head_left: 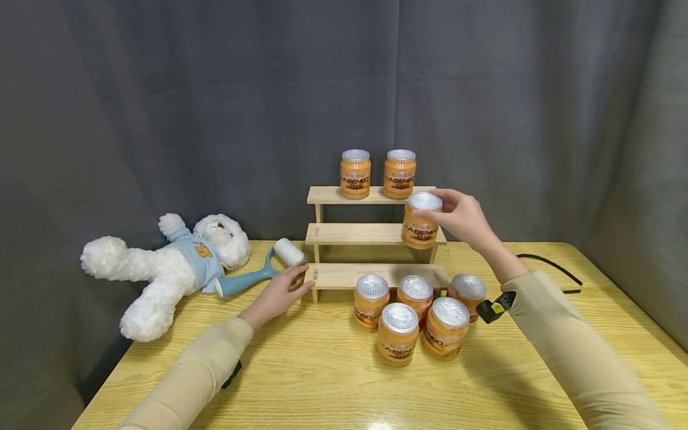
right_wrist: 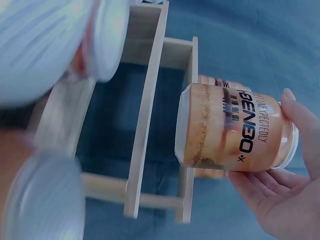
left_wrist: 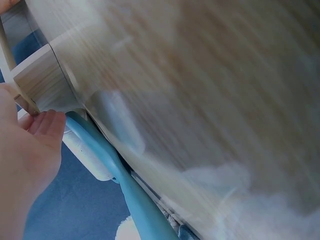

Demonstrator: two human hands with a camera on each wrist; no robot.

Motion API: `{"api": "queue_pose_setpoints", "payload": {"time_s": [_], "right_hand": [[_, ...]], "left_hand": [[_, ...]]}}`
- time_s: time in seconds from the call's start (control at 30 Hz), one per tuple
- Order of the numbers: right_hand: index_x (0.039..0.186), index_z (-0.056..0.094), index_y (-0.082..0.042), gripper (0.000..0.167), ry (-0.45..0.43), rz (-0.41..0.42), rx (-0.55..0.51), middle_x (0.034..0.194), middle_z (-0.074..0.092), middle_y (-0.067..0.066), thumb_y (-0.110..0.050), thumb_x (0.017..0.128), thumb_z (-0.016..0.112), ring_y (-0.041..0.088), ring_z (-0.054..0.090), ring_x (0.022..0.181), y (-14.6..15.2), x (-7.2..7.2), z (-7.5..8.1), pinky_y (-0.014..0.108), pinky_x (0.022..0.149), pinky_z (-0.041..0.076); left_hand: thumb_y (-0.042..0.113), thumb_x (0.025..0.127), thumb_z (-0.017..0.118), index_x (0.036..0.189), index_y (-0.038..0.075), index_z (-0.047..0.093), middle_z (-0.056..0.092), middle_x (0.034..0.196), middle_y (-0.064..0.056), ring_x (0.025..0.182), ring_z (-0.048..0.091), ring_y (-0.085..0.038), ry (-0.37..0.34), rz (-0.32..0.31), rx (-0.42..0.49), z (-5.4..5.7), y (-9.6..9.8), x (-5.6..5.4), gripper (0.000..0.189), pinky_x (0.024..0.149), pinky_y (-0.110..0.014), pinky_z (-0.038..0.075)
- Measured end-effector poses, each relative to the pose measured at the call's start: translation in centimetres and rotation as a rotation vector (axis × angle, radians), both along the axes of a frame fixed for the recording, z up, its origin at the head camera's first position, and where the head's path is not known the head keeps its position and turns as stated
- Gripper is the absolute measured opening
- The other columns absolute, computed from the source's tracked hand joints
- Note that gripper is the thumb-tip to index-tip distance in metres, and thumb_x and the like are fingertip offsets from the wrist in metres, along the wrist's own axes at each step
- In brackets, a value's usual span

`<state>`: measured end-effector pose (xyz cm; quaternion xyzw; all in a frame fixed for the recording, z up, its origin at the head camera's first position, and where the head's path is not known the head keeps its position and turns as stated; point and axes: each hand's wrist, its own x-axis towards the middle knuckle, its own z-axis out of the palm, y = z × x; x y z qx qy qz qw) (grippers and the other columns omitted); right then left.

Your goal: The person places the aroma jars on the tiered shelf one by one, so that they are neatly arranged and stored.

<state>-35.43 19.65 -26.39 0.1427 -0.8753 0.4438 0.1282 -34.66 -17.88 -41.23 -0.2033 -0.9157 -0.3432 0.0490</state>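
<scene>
My right hand [head_left: 466, 220] grips an orange jar [head_left: 421, 230] near its silver lid, thumb on one side and fingers on the other. The jar hangs upright before the right end of the middle tier of a three-tier wooden display rack [head_left: 371, 234]. In the right wrist view the held jar [right_wrist: 235, 127] shows its printed label, with the right hand [right_wrist: 287, 192] round the lid end. My left hand [head_left: 280, 294] holds the left end of the rack's lowest tier. The left wrist view has the left hand [left_wrist: 30, 145] with its fingertips at the board's corner.
Two like jars [head_left: 355, 174] stand on the top tier. Several more jars [head_left: 398, 335] cluster on the table before the rack's right half. Left of the rack lie a blue-handled lint roller [head_left: 244, 282] and a white plush bear [head_left: 172, 269]. A black cord [head_left: 553, 269] lies at the right.
</scene>
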Motion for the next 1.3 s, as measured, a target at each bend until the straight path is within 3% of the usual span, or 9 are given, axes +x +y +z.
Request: {"api": "queue_pose_setpoints", "payload": {"time_s": [0.17, 0.4, 0.77, 0.97, 1.3], "right_hand": [[0.131, 0.054, -0.008, 0.066, 0.003, 0.004, -0.044, 0.119, 0.061, 0.015, -0.041, 0.079, 0.074, 0.026, 0.061, 0.105, -1.8, -0.6, 0.2, 0.018, 0.073, 0.049], [0.134, 0.050, -0.005, 0.073, -0.019, 0.018, -0.023, 0.120, 0.060, 0.016, -0.044, 0.077, 0.075, 0.027, 0.061, 0.105, -3.9, -1.7, 0.3, 0.029, 0.075, 0.053], [0.130, 0.053, -0.003, 0.069, -0.058, 0.070, -0.026, 0.117, 0.062, 0.015, -0.040, 0.077, 0.076, 0.026, 0.060, 0.103, -7.1, -3.6, -0.7, 0.029, 0.075, 0.054], [0.132, 0.050, -0.004, 0.073, -0.102, 0.086, -0.012, 0.120, 0.059, 0.014, -0.045, 0.077, 0.075, 0.025, 0.057, 0.108, -8.5, -4.4, -1.3, 0.034, 0.083, 0.053], [0.132, 0.048, -0.008, 0.071, -0.058, 0.115, -0.022, 0.118, 0.058, 0.011, -0.044, 0.078, 0.075, 0.024, 0.056, 0.106, -10.8, -5.1, -1.8, 0.038, 0.085, 0.051]], "left_hand": [[0.041, 0.095, 0.054, 0.143, 0.006, 0.040, 0.045, 0.141, -0.016, 0.122, 0.051, -0.032, -0.016, -0.002, 0.004, 0.0, 0.2, 0.1, 0.061, 0.100, -0.043, 0.047], [0.042, 0.095, 0.053, 0.144, 0.008, 0.039, 0.044, 0.142, -0.015, 0.124, 0.050, -0.032, -0.038, 0.004, 0.002, 0.2, 0.3, 0.3, 0.061, 0.100, -0.043, 0.046], [0.041, 0.095, 0.054, 0.144, 0.008, 0.039, 0.044, 0.142, -0.015, 0.124, 0.050, -0.032, -0.033, 0.000, 0.001, 0.2, 0.2, 0.3, 0.061, 0.100, -0.043, 0.046], [0.039, 0.095, 0.054, 0.143, 0.005, 0.040, 0.045, 0.141, -0.017, 0.123, 0.050, -0.033, -0.012, -0.023, 0.012, 0.0, 0.1, 0.1, 0.060, 0.100, -0.043, 0.046], [0.037, 0.095, 0.054, 0.142, 0.004, 0.041, 0.047, 0.139, -0.017, 0.121, 0.052, -0.033, 0.019, -0.015, 0.011, 0.1, -0.1, 0.2, 0.058, 0.098, -0.044, 0.048]]}}
